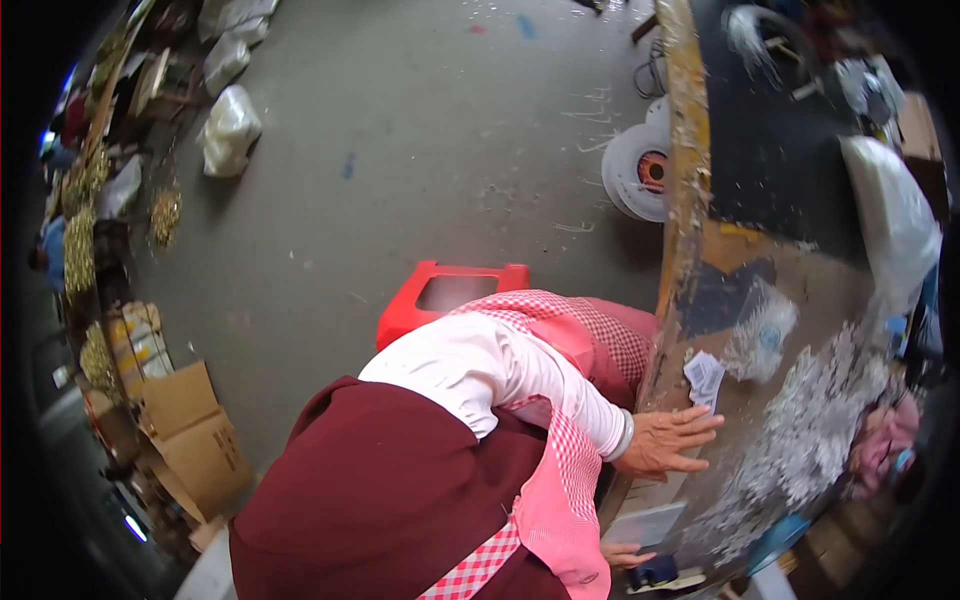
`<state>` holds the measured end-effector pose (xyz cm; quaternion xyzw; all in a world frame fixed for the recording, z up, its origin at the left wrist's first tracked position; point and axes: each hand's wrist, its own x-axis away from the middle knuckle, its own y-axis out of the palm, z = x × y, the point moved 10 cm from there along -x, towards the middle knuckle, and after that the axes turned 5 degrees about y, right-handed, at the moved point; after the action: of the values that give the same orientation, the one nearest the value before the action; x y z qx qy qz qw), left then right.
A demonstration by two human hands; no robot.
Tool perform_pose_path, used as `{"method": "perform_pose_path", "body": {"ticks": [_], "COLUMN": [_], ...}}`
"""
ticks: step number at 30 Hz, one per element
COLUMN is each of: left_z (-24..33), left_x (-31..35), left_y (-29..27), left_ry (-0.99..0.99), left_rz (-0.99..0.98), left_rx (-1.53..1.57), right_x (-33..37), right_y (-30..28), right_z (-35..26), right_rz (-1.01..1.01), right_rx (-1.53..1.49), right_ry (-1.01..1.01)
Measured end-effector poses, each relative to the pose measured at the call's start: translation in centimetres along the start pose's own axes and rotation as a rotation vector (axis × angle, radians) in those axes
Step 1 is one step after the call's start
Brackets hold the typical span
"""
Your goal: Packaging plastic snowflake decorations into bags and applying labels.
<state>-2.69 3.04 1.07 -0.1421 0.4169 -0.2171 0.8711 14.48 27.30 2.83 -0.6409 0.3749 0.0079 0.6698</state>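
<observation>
Red stool (450, 290) behind me. R hand (625, 553) low by a dark blue thing, grip can't tell. L hand (665, 440) flat on surface (681, 200), fingers spread, holding nothing. Prob. bracing; white scrap pile (800, 440) lies further right, needs a longer reach

Head-worn, looking steeply down and tilted: near over own shoulder and sleeve, bench (700, 240) edge curving up right, floor (420, 150) filling upper left.
</observation>
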Motion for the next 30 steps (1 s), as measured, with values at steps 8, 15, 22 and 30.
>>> {"method": "perform_pose_path", "body": {"ticks": [8, 15, 22, 30], "left_z": [0.1, 0.0, 0.2, 0.4], "left_x": [-0.1, -0.1, -0.2, 0.0], "left_y": [-0.1, 0.1, 0.3, 0.8], "left_ry": [0.032, 0.030, 0.033, 0.051], "left_rz": [0.042, -0.010, -0.042, -0.085], "left_rx": [0.041, -0.032, -0.094, -0.183], "right_x": [-5.6, -4.9, -2.6, 0.4], "right_y": [2.7, 2.2, 0.8, -0.2], "right_z": [-2.6, -1.5, -0.2, 0.4], "right_rz": [-0.044, -0.062, -0.070, -0.099], "right_rx": [-0.009, 0.024, 0.056, 0.079], "right_ry": [-0.091, -0.021, 0.077, 0.184]}}
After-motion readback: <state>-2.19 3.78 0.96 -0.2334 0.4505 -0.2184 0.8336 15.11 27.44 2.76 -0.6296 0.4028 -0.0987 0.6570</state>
